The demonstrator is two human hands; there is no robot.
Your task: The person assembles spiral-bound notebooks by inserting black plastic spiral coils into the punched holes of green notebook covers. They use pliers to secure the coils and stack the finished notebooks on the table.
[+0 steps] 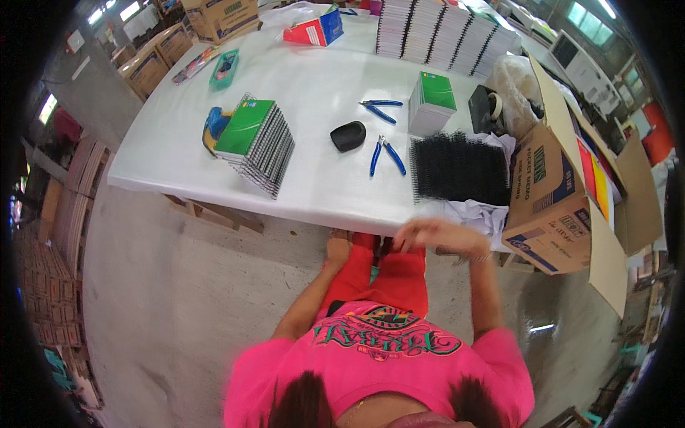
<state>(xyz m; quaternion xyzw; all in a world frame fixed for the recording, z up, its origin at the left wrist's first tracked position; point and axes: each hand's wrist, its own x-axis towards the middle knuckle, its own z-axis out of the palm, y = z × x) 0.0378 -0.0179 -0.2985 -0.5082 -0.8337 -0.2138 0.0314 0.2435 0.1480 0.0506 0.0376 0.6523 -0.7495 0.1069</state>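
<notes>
My left hand (pixel 340 249) is down by my left thigh, near the table's front edge; its fingers are mostly hidden. Smeared by motion, my right hand (pixel 437 234) hovers over my right leg at the same edge, and I cannot make out anything in it. Beyond it lies a mat of black wire spirals (pixel 460 167) on white cloth. Two blue-handled cutters (pixel 387 155) and a black rounded object (pixel 348 136) rest mid-table. A stack of green-covered spiral notebooks (pixel 251 139) stands at the left. A block of green-covered pads (pixel 432 103) stands behind the spirals.
An open cardboard box (pixel 553 178) stands at the table's right edge, its flaps spread outward. Tall stacks of spiral-bound books (pixel 439 39) fill the far right. A teal tray (pixel 225 69), a red-and-blue box (pixel 314 30) and more cartons (pixel 221 20) are at the far left.
</notes>
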